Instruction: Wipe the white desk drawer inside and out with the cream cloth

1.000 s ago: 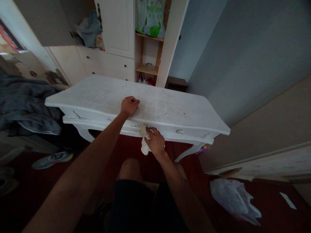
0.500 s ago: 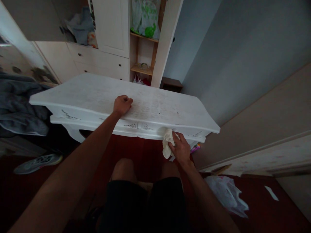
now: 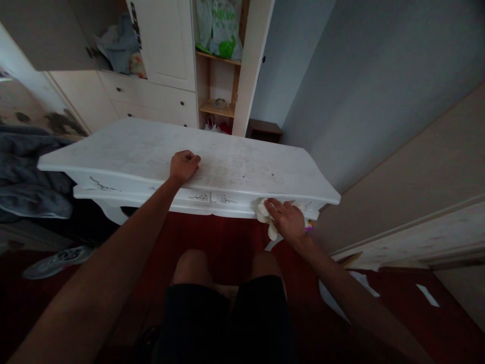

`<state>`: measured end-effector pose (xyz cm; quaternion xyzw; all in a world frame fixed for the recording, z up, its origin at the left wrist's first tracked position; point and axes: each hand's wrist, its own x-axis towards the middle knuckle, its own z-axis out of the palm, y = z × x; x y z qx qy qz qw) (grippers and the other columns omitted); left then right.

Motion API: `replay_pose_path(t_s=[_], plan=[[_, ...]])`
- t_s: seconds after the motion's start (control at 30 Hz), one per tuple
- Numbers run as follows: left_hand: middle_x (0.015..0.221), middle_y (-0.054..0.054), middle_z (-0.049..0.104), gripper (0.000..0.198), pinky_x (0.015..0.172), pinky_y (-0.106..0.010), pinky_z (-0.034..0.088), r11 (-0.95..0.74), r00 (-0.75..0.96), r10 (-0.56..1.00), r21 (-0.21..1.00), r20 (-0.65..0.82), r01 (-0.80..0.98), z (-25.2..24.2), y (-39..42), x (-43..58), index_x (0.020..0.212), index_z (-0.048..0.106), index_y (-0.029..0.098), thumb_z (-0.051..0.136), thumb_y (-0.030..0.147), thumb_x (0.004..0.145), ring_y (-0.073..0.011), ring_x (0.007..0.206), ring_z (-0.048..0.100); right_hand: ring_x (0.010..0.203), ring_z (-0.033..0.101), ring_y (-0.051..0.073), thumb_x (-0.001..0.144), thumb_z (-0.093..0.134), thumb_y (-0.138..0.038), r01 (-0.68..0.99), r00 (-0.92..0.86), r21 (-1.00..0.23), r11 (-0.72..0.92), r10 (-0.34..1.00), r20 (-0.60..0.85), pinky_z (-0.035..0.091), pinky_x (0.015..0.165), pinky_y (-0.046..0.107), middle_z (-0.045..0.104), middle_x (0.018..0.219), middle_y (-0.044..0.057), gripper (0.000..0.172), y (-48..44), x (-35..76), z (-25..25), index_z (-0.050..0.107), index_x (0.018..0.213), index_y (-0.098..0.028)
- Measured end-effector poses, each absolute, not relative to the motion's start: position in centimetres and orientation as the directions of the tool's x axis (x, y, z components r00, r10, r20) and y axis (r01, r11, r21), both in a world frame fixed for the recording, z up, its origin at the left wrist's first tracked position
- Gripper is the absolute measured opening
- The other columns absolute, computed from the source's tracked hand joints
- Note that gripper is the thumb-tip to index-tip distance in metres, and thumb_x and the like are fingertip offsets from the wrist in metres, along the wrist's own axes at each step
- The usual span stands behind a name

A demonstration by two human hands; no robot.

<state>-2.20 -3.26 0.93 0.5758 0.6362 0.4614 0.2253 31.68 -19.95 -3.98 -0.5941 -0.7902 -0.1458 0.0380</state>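
Note:
A white desk (image 3: 242, 151) with smudges and dark specks on its top stretches across the view, dark branch-like patterns along its front. On its top near the front edge rests my left hand (image 3: 184, 166), curled into a loose fist, with nothing visible in it. My right hand (image 3: 287, 220) presses a cream cloth (image 3: 263, 210) against the right part of the desk's front. The cloth is bunched under the fingers, a corner hanging down below them; the palm side is hidden.
Behind the desk stands a white cabinet (image 3: 166, 45), its open shelves holding plastic bags (image 3: 223, 30). Grey fabric (image 3: 30, 172) hangs at the left, above a shoe (image 3: 56, 262) on the red floor. A wall closes off the right; a plastic bag (image 3: 333, 298) lies partly behind my right arm.
My right hand has slid the cloth to the right and slightly up along the desk's front, turning flatter against it. My left fist stays on the desktop. The view has shifted slightly.

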Motion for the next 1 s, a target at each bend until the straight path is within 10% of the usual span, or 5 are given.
replay_pose_path(t_s=[0.43,0.67,1.0], plan=[[0.057,-0.003,0.062,0.016,0.061,-0.028,0.048,-0.110,-0.235,0.934,0.845,0.267,0.524,0.5,-2.7,-2.4,0.060,0.058,0.021,0.058,0.028,0.074,-0.0179,0.062,0.059,0.101,0.070,0.030,0.083,0.063,-0.016,0.994,-0.089,0.082,0.074,0.975,0.204,0.057,0.081,0.041,0.072,0.131,0.009,0.046,-21.7,38.8,-8.1,0.069,0.128,-0.024],[0.057,-0.002,0.063,0.016,0.061,-0.028,0.047,-0.102,-0.232,0.939,0.849,0.255,0.519,0.7,-3.0,-2.3,0.060,0.058,0.021,0.059,0.027,0.074,-0.0169,0.059,0.058,0.111,0.069,0.028,0.088,0.058,-0.033,0.904,-0.103,-0.272,0.329,0.786,0.609,0.055,0.096,0.047,0.073,0.122,0.009,0.039,-22.6,39.6,-3.2,0.070,0.125,-0.026],[0.054,-0.001,0.061,0.018,0.058,-0.028,0.043,-0.114,-0.217,0.936,0.823,0.276,0.556,0.8,-3.0,-2.6,0.056,0.058,0.022,0.058,0.032,0.072,-0.0183,0.059,0.059,0.122,0.057,0.032,0.085,0.065,-0.035,0.967,-0.023,-0.095,0.238,0.449,0.893,0.048,0.104,0.053,0.061,0.132,0.017,0.066,-11.6,41.3,5.0,0.046,0.147,-0.017]])
